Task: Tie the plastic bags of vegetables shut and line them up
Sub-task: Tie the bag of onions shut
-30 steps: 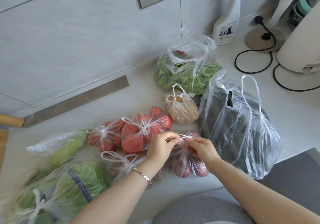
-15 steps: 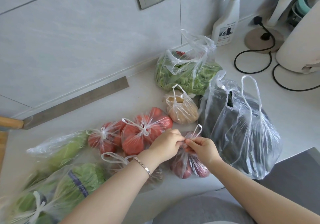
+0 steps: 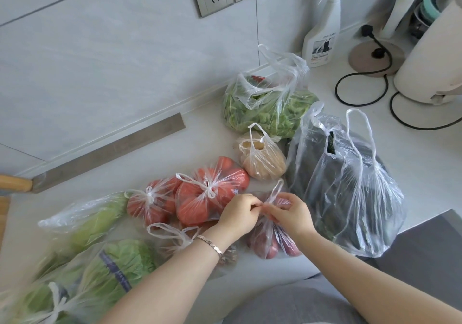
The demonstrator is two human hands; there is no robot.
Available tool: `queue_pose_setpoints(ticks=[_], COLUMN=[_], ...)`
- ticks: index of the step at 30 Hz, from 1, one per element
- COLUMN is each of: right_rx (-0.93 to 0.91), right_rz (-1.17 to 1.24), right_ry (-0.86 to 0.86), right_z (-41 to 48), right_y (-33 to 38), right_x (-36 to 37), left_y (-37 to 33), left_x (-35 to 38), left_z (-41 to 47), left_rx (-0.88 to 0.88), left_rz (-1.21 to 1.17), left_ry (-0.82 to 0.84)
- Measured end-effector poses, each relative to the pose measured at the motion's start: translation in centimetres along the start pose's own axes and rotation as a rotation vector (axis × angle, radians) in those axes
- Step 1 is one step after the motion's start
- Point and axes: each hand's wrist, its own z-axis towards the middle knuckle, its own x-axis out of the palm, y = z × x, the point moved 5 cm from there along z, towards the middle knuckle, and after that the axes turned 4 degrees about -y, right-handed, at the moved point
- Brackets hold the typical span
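A small clear bag of red-purple onions (image 3: 273, 245) lies at the counter's front. My left hand (image 3: 238, 213) and my right hand (image 3: 291, 213) both pinch its handles, and one handle loop sticks up between them. Left of it lie two knotted tomato bags (image 3: 212, 193) (image 3: 150, 205), a knotted bag under my left wrist (image 3: 172, 236), and tied bags of greens (image 3: 85, 223) and cabbage (image 3: 110, 273). Behind stand an open potato bag (image 3: 262, 158), an open bag of leafy greens (image 3: 265, 108) and a large open bag of dark vegetables (image 3: 350, 188).
A cleaver (image 3: 107, 153) lies along the wall at the left. At the back right are a spray bottle (image 3: 322, 28), a black power cord (image 3: 362, 83) and a cream appliance (image 3: 435, 56). The counter's front edge runs under my forearms.
My hands have come together over the onion bag, and the handle that was stretched level between them now stands up as a loop. The other bags have not moved.
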Motion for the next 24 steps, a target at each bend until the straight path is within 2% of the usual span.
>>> queue_pose_setpoints(ticks=[4,6,8,11,15,20,24], right_rx=[-0.246,-0.45,-0.559,-0.555,-0.535,-0.435,-0.304], right_rz=[-0.293,-0.522,-0.669,-0.776,-0.819,-0.605,-0.433], right_ry=[0.024,0.033,0.087,0.197,0.216,0.139,0.089], right_z=[-1.0,-1.3,-1.3,-0.9,-0.5,-0.6,-0.4], right_y=[0.6,1.3,1.7,1.8,1.9,1.8,1.4], right_x=[-0.1,0.3,0.8,1.3,1.6,1.1,0.3], left_y=[0.5,0.5,0.6,0.8,0.9,1.2,0.4], left_x=[0.3,0.3,0.4,0.5,0.5,0.1,-0.1], left_z=[0.2,0.1,0.1,-0.2,-0.7,-1.4,-1.7], left_rx=[-0.141,-0.16,-0.148,-0.149,-0.149,-0.155,-0.053], left_rz=[-0.083,-0.079,-0.056,-0.079,-0.121,-0.251,-0.187], left_ry=[0.063,0.082,0.091,0.092,0.044,-0.039,-0.096])
